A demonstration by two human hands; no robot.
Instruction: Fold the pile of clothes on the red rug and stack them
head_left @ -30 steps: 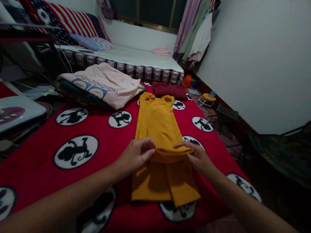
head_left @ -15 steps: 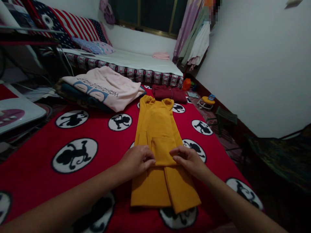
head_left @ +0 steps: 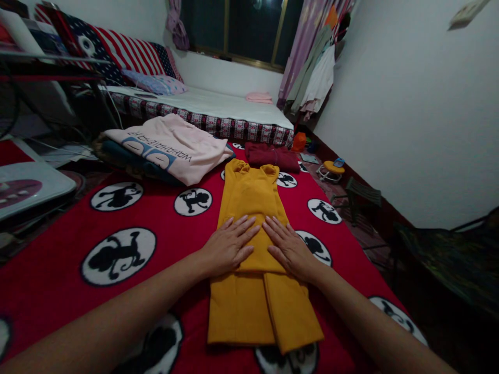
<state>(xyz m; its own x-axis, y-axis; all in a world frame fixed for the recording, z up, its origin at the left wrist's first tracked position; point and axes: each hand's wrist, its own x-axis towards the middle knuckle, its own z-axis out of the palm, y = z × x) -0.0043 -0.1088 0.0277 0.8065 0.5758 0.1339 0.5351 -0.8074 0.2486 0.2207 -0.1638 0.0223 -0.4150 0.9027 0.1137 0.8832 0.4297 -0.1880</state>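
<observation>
A mustard-yellow garment [head_left: 249, 195] lies lengthwise on a red blanket [head_left: 156, 228] printed with black-and-white cartoon circles. Its sleeves are folded in over the body. My left hand [head_left: 230, 246] lies flat on the garment's middle, fingers stretched out. My right hand [head_left: 286, 246] rests flat beside it, fingers spread, palm down on the cloth. The two hands nearly touch at the fingertips. Neither holds anything.
A folded pink shirt [head_left: 171, 145] lies on a dark pile at the blanket's far left. A maroon garment [head_left: 273, 156] sits beyond the yellow one. A mattress [head_left: 218, 101] with pillows, hanging clothes [head_left: 315, 62] and a small green stool [head_left: 362, 192] stand around.
My hands let go of the folded-in sleeve edge they were pinching and moved forward, and they are pressed flat on the garment's middle. The camera tilted slightly down.
</observation>
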